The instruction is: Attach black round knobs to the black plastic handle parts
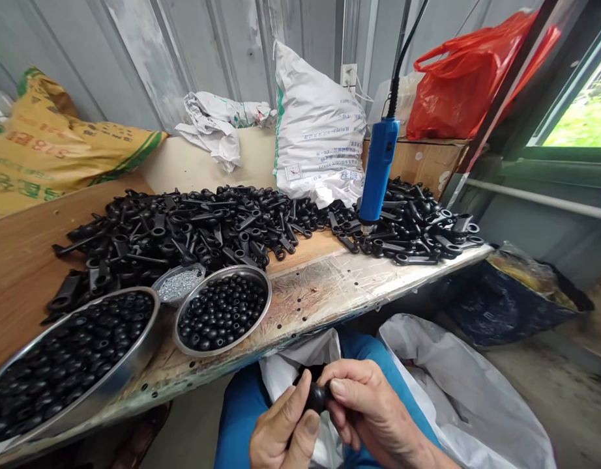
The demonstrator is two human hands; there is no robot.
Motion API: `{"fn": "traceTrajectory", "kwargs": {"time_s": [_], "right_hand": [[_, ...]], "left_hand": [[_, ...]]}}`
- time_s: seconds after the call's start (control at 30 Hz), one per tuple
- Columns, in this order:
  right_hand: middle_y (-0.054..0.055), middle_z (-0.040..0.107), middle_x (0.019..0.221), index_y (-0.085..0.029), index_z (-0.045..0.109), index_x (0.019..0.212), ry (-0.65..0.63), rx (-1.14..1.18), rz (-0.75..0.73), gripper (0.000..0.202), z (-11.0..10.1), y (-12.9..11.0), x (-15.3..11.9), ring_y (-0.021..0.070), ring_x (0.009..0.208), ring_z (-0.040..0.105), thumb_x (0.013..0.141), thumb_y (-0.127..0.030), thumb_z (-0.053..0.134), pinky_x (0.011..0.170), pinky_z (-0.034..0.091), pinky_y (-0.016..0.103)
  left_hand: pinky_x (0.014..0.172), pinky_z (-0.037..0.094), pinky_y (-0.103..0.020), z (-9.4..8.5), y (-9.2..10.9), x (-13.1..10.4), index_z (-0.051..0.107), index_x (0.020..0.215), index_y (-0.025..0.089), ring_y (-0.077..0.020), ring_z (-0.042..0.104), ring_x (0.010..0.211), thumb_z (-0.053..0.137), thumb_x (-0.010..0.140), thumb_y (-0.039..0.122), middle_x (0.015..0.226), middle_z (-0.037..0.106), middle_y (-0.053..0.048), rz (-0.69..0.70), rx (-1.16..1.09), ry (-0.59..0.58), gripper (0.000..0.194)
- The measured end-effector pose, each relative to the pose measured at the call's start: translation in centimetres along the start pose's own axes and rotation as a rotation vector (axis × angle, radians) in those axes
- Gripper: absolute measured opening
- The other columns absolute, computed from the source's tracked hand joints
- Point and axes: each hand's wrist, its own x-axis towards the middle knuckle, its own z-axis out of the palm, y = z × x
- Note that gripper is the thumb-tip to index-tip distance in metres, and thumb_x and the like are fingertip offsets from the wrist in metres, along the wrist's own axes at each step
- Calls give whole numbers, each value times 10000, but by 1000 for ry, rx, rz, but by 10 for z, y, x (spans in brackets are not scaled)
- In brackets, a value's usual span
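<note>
Over my lap, in front of the table edge, my two hands meet at a black ball knob (316,397). My left hand (283,426) is closed, with thumb and fingers pinching the knob from the left. From the other side, my right hand (371,400) grips the knob's right end between thumb and curled fingers. Most of what lies behind the fingers is hidden, so I cannot tell whether a second part is joined to it. A metal bowl of black balls (267,286) stands on the table beyond my left hand.
A larger metal bowl (154,312) of black balls sits at left, beside a small dish of screws (180,284). Black plastic handles (197,221) lie heaped behind. A blue electric screwdriver (380,169) hangs upright above the table (324,280). A white sack (467,384) lies open at my right.
</note>
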Motion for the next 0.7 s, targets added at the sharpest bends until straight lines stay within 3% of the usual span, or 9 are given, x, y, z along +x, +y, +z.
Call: {"fn": "traceTrajectory", "kwargs": {"time_s": [0.1, 0.23, 0.37, 0.47, 0.53, 0.63, 0.7], "right_hand": [[-4, 501, 400, -73, 628, 674, 35, -31, 27, 290, -1, -1, 2, 35, 282, 376, 646, -354, 690, 265, 228, 112], [-16, 498, 425, -91, 605, 694, 22, -96, 26, 308, -8, -5, 18, 44, 299, 383, 659, -391, 665, 275, 235, 126], [7, 533, 529, -110, 587, 686, 27, -539, -120, 352, -28, -34, 49, 83, 408, 468, 760, -451, 541, 347, 337, 165], [16, 551, 628, -134, 599, 745, 245, -904, -346, 312, -45, -73, 70, 95, 527, 492, 809, -409, 468, 431, 376, 175], [22, 556, 671, -137, 602, 783, 312, -968, -387, 276, -55, -96, 82, 98, 567, 495, 816, -364, 449, 463, 383, 179], [15, 542, 635, -126, 599, 743, 169, -951, -275, 271, -64, -112, 98, 83, 520, 476, 813, -338, 446, 421, 347, 166], [0, 529, 575, -122, 593, 670, 55, -940, -172, 284, -68, -111, 108, 67, 442, 454, 794, -348, 476, 369, 312, 157]], "left_hand": [[582, 485, -195, 1, 0, 4, 649, 989, 353, -44, 394, 390, 622, 726, 368, 673, 650, 32, -31, -27, -34, 265], [493, 427, -191, 2, -7, 21, 652, 1006, 311, -57, 375, 420, 615, 719, 367, 634, 600, 15, -113, -17, -79, 295], [439, 333, -200, 11, -15, 70, 610, 1105, 177, -84, 365, 449, 544, 750, 406, 501, 450, 35, -282, 86, -289, 428], [428, 261, -203, 26, -16, 114, 544, 1172, 128, -78, 333, 455, 448, 793, 394, 558, 457, 30, -310, 216, -427, 473], [416, 214, -200, 37, -16, 136, 603, 1076, 120, -70, 307, 451, 429, 794, 347, 578, 457, 27, -296, 267, -501, 402], [407, 184, -198, 50, -17, 154, 673, 806, 110, -69, 301, 447, 444, 770, 269, 522, 426, 37, -295, 299, -606, 281], [411, 184, -198, 53, -19, 158, 675, 737, 120, -70, 307, 447, 455, 761, 242, 497, 425, 44, -292, 322, -646, 253]]}}
